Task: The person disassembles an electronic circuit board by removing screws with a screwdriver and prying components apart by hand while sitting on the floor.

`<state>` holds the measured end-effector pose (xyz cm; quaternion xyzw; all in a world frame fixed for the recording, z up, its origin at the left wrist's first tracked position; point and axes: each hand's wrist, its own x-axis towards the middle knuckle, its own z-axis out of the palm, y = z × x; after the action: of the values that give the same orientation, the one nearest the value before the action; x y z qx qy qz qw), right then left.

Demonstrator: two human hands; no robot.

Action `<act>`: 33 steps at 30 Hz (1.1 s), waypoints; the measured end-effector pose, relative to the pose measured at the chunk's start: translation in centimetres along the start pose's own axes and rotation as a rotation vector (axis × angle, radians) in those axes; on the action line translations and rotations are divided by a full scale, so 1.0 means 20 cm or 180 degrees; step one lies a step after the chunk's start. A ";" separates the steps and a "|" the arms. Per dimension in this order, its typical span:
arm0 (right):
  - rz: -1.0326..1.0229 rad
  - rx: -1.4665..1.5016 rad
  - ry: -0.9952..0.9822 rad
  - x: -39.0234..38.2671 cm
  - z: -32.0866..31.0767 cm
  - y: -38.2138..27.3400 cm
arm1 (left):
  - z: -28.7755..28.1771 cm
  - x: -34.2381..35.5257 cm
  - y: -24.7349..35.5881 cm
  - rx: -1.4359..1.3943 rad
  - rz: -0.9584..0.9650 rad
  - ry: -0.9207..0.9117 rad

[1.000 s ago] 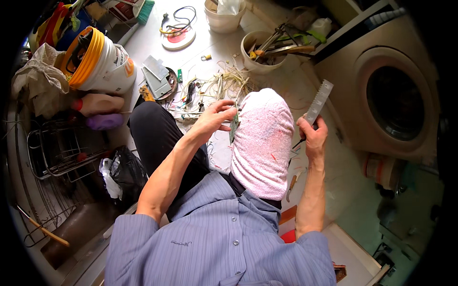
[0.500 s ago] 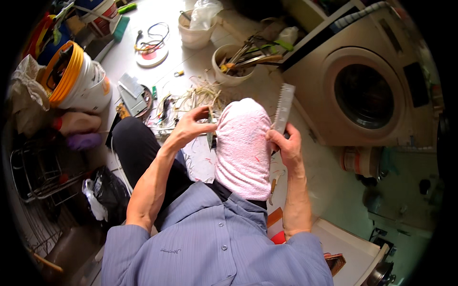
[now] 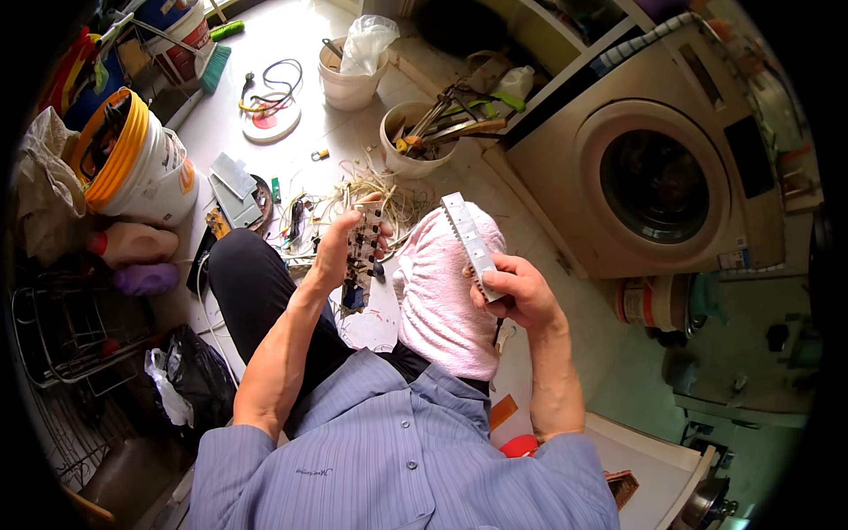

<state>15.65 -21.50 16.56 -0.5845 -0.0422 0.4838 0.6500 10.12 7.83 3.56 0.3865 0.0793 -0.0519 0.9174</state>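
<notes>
My left hand [image 3: 330, 251] is closed on the edge of a narrow circuit board [image 3: 361, 256] crowded with black and pale components, its face turned up. In my right hand [image 3: 527, 296] is a long light-grey strip [image 3: 468, 231] with a toothed edge, pinched at its near end between thumb and fingers. The strip slants up and left over a pink towel [image 3: 446, 318], which is draped across my right knee. Board and strip are apart, on either side of the towel's upper part. Some fingers of my left hand are hidden behind the board.
Beyond my knees lies a heap of loose wires [image 3: 375, 190]. A white bucket of tools [image 3: 405, 163] stands past it, with another white bucket [image 3: 349, 84] farther back. A washing machine [image 3: 587, 208] is at the right; an orange-rimmed bucket [image 3: 146, 185] is at the left.
The board has turned from edge-on to face up and shifted left, away from the towel. The strip has swung from the towel's right side to over it, now tilting left.
</notes>
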 end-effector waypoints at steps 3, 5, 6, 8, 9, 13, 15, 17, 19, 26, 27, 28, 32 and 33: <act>-0.0001 -0.1369 0.0511 -0.01 0.13 -0.07 | 0.04 -0.03 0.05 -0.0101 0.0033 -0.0133; -0.0803 -0.2857 0.1017 0.01 0.16 -0.02 | 0.06 -0.04 0.06 -0.0145 0.0033 -0.0194; -0.0996 -0.3186 0.1225 0.00 0.19 -0.01 | 0.05 -0.04 0.06 -0.0367 -0.0004 -0.0318; -0.1403 -0.3832 0.1609 0.00 0.32 -0.04 | 0.05 -0.04 0.07 -0.0648 0.0035 -0.0480; -0.1547 -0.4357 0.1671 0.02 0.31 -0.02 | 0.05 -0.04 0.08 -0.0787 0.0052 -0.0418; -0.2129 -0.5374 0.1862 0.07 0.33 -0.01 | 0.06 -0.05 0.10 -0.0883 0.0005 -0.0262; -0.2334 -0.5555 0.1985 0.10 0.30 0.01 | 0.05 -0.06 0.09 -0.0777 -0.0019 -0.0306; -0.2554 -0.5688 0.2105 0.13 0.29 0.02 | 0.09 -0.09 0.10 -0.0612 0.0002 -0.0105; -0.2733 -0.5697 0.2223 0.16 0.25 0.03 | 0.11 -0.08 0.09 -0.0537 -0.0070 0.0017; -0.3218 -0.5495 0.2340 0.25 0.12 0.05 | 0.12 -0.05 0.02 -0.0508 -0.0093 0.0039; -0.3272 -0.5480 0.2327 0.26 0.11 0.04 | 0.12 -0.05 0.02 -0.0436 -0.0092 0.0075; -0.3326 -0.5456 0.2314 0.27 0.10 0.03 | 0.12 -0.05 0.02 -0.0341 0.0036 0.0144; -0.3497 -0.5292 0.2193 0.31 0.05 0.03 | 0.17 -0.06 0.01 -0.0199 0.0296 0.0456; -0.3530 -0.5249 0.2152 0.33 0.04 0.03 | 0.18 -0.06 0.02 -0.0171 0.0329 0.0486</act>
<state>18.23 -16.51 12.92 -0.8497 -0.4369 -0.2488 0.1590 9.48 5.58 6.50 0.3682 0.1303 0.0271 0.9202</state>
